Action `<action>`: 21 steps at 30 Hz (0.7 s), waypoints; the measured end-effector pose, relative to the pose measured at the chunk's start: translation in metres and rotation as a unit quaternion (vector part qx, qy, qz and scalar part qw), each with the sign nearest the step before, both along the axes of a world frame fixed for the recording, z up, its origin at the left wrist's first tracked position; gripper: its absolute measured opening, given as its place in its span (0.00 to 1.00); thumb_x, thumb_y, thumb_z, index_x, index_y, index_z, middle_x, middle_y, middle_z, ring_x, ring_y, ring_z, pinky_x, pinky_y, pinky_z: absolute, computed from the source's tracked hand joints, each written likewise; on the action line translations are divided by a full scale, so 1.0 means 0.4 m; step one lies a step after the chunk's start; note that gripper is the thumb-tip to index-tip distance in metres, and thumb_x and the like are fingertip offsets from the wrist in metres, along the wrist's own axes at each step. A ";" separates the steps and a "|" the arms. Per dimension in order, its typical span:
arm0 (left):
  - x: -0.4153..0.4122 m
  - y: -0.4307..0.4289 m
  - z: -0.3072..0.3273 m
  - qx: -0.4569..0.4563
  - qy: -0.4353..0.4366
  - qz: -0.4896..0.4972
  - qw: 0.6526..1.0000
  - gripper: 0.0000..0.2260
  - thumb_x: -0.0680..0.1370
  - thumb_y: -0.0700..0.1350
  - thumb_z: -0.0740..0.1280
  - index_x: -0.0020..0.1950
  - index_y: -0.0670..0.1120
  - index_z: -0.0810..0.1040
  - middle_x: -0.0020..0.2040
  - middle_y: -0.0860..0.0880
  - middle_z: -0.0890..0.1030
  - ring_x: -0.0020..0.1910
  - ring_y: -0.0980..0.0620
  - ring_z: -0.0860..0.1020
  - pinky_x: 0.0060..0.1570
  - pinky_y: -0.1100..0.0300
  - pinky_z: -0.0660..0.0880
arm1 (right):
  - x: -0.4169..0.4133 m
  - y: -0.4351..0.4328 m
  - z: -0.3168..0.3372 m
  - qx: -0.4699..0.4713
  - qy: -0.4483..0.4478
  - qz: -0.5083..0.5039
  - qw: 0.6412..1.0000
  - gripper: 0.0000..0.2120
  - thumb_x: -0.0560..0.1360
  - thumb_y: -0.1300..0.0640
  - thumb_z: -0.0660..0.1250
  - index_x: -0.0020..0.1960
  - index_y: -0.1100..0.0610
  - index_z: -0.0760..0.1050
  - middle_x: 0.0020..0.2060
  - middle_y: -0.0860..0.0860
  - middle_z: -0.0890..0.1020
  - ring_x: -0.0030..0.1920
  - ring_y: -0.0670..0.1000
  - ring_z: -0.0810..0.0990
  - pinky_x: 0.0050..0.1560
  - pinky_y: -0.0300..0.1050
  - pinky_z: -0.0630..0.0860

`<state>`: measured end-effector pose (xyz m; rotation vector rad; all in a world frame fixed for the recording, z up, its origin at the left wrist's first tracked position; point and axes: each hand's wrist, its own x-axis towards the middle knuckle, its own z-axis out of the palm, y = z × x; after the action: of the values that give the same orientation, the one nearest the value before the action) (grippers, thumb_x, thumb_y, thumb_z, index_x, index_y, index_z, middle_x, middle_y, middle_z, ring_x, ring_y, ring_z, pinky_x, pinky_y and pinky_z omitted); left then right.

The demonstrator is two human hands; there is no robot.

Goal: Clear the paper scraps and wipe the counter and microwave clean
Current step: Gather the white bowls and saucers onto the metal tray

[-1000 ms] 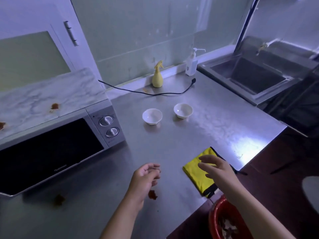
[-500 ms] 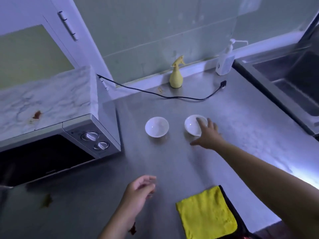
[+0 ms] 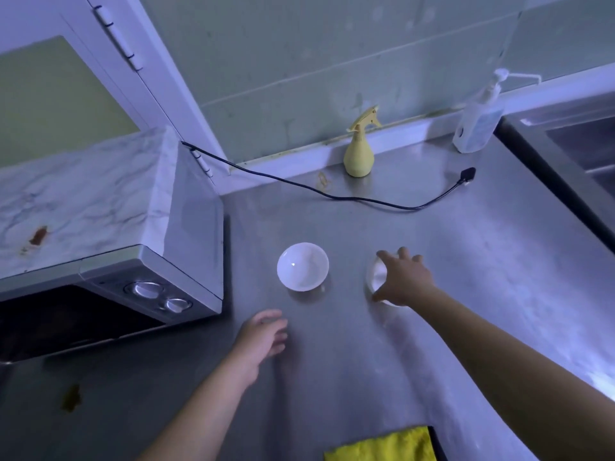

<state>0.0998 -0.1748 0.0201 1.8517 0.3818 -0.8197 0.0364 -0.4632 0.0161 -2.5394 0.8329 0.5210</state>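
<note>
My right hand (image 3: 404, 281) reaches out over the right white bowl (image 3: 376, 276), fingers across its far rim and thumb at its near edge, covering most of it. A second white bowl (image 3: 303, 271) stands empty to its left. My left hand (image 3: 263, 337) hovers low over the steel counter (image 3: 482, 261), fingers loosely curled, holding nothing. The microwave (image 3: 100, 207) at the left has a brown stain (image 3: 38, 235) on its marbled top. A brown scrap or smear (image 3: 71, 397) lies on the counter in front of it. A yellow cloth (image 3: 382, 449) shows at the bottom edge.
A yellow spray bottle (image 3: 358, 154) and a clear pump dispenser (image 3: 479, 121) stand by the back wall. A black cord (image 3: 332, 194) runs from the microwave across the counter. A small stain (image 3: 322, 179) lies near the spray bottle. The sink (image 3: 582, 144) is at the right.
My right hand left the yellow cloth, reached forward to the right bowl and has closed over it. My view has shifted toward the back wall. My left hand stayed low.
</note>
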 end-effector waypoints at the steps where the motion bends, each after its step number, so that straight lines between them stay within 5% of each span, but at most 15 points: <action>1: 0.031 -0.026 -0.012 -0.009 0.009 0.021 1.000 0.09 0.78 0.41 0.70 0.58 0.45 0.78 0.54 0.44 0.82 0.46 0.48 0.81 0.41 0.56 0.80 | -0.003 0.000 -0.006 0.000 -0.003 -0.005 1.000 0.45 0.64 0.43 0.78 0.75 0.42 0.60 0.67 0.51 0.65 0.68 0.59 0.63 0.57 0.56 0.78; 6: 0.144 -0.142 -0.048 -0.031 0.031 0.084 0.995 0.12 0.77 0.49 0.72 0.56 0.47 0.76 0.53 0.46 0.80 0.52 0.46 0.81 0.44 0.53 0.80 | 0.009 0.003 -0.006 -0.007 0.013 -0.012 1.000 0.42 0.66 0.44 0.78 0.74 0.42 0.60 0.68 0.50 0.64 0.69 0.58 0.63 0.60 0.55 0.76; 12: 0.187 -0.212 -0.070 -0.010 0.010 0.180 0.984 0.07 0.76 0.38 0.69 0.54 0.42 0.76 0.46 0.46 0.78 0.49 0.44 0.80 0.42 0.51 0.79 | 0.015 0.003 -0.021 -0.002 0.010 -0.017 1.000 0.42 0.66 0.44 0.79 0.74 0.43 0.62 0.67 0.51 0.64 0.69 0.59 0.63 0.60 0.56 0.76; 16: 0.184 -0.210 -0.064 -0.058 0.004 0.202 0.978 0.03 0.76 0.36 0.68 0.47 0.42 0.76 0.51 0.43 0.79 0.47 0.46 0.81 0.33 0.55 0.80 | 0.016 0.006 -0.024 -0.004 0.002 -0.025 1.000 0.42 0.65 0.45 0.79 0.73 0.42 0.62 0.68 0.51 0.64 0.70 0.59 0.62 0.60 0.57 0.75; 21: 0.152 -0.159 -0.054 -0.145 0.023 0.196 0.970 0.05 0.76 0.35 0.67 0.52 0.39 0.75 0.56 0.40 0.80 0.55 0.41 0.81 0.41 0.49 0.83 | 0.014 0.013 -0.016 -0.001 0.003 -0.032 0.999 0.44 0.64 0.45 0.79 0.75 0.42 0.60 0.70 0.51 0.63 0.72 0.59 0.61 0.62 0.58 0.74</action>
<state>0.1605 -0.2383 -0.0014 1.4255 0.6012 -0.6097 0.0422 -0.4580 0.0096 -2.5047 0.9133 0.5090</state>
